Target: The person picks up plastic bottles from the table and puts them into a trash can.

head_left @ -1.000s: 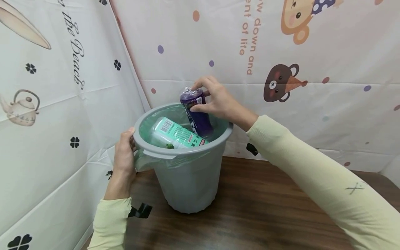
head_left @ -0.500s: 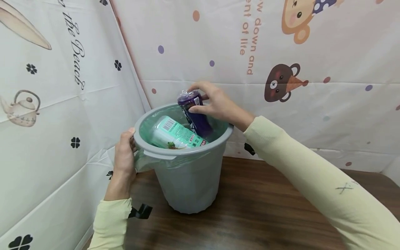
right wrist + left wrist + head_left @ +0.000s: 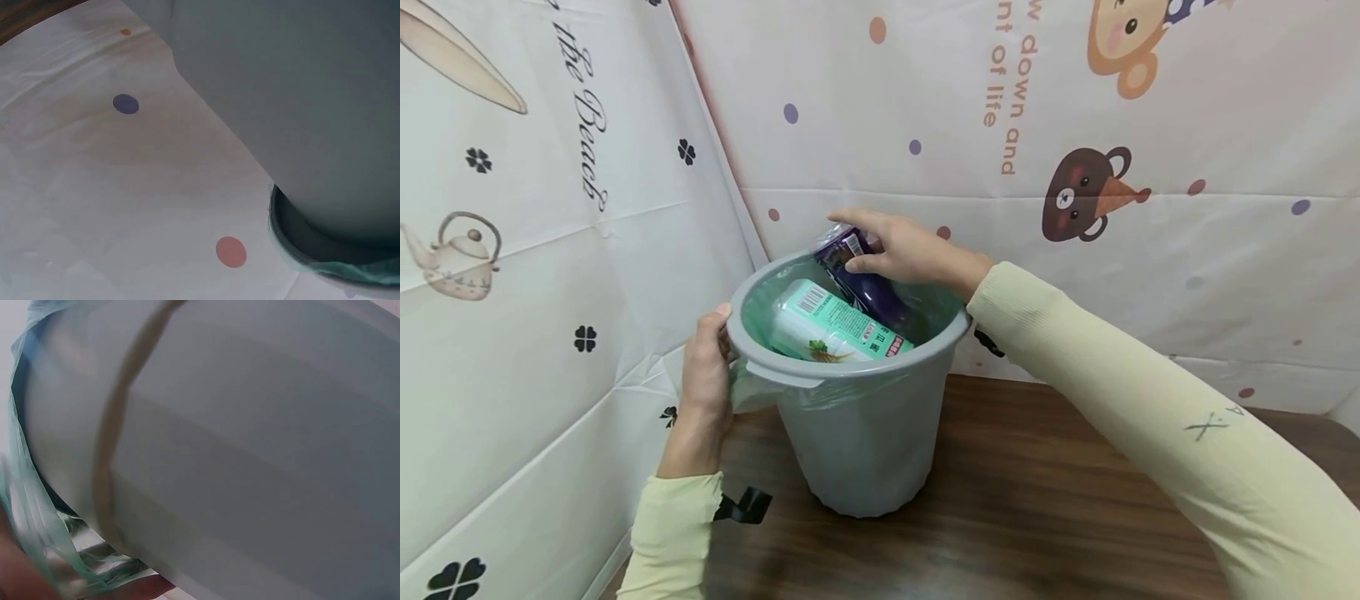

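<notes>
A grey trash can with a green plastic liner stands on the table. My left hand grips its rim at the left, thumb on top and fingers partly hidden below the edge. Inside the can lies a clear bottle with a green label. Beside it a purple bottle leans to the left, its top near the back rim. My right hand is over the purple bottle with index finger extended and thumb across its front. Its other fingers are mostly hidden.
The brown wooden table stretches to the right of the can. White printed cloth hangs behind and on the left. Close to the wrist cameras, the can's wall fills most of the left wrist view.
The purple bottle has tipped further left and sunk lower in the can. My right hand has moved down and left with it, and its fingers have straightened. The left hand keeps its grip.
</notes>
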A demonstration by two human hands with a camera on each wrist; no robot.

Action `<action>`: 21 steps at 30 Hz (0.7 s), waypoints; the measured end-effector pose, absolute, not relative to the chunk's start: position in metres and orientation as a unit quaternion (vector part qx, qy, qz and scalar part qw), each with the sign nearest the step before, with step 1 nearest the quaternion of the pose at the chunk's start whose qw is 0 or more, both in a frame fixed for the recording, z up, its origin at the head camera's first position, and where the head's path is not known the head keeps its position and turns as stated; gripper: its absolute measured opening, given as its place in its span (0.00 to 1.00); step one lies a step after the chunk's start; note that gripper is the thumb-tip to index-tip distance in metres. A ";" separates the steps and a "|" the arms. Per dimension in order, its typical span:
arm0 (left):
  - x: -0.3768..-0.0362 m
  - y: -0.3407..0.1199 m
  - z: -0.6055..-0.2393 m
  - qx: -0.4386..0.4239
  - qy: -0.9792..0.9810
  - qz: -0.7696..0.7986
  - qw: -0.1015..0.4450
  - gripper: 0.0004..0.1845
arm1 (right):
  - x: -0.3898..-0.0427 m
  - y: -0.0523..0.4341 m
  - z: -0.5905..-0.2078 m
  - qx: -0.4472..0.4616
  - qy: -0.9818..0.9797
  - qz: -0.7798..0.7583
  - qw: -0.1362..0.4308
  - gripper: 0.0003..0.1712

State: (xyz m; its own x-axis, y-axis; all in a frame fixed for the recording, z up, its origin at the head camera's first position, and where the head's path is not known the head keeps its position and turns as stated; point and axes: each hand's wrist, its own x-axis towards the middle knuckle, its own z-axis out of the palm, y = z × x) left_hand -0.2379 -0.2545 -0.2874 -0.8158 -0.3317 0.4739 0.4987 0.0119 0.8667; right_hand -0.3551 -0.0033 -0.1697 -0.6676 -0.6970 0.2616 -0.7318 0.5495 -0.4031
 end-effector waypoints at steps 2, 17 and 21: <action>-0.238 -0.254 -0.287 -0.065 -0.647 -0.698 0.299 0.23 | -0.355 -0.003 -0.170 0.406 -0.878 0.253 0.028 0.41; -0.234 -0.256 -0.291 -0.029 -0.645 -0.706 0.291 0.21 | -0.347 0.017 -0.176 0.420 -0.874 0.236 0.059 0.51; -0.233 -0.259 -0.292 -0.020 -0.649 -0.701 0.294 0.21 | -0.336 0.032 -0.175 0.415 -0.862 0.275 0.099 0.45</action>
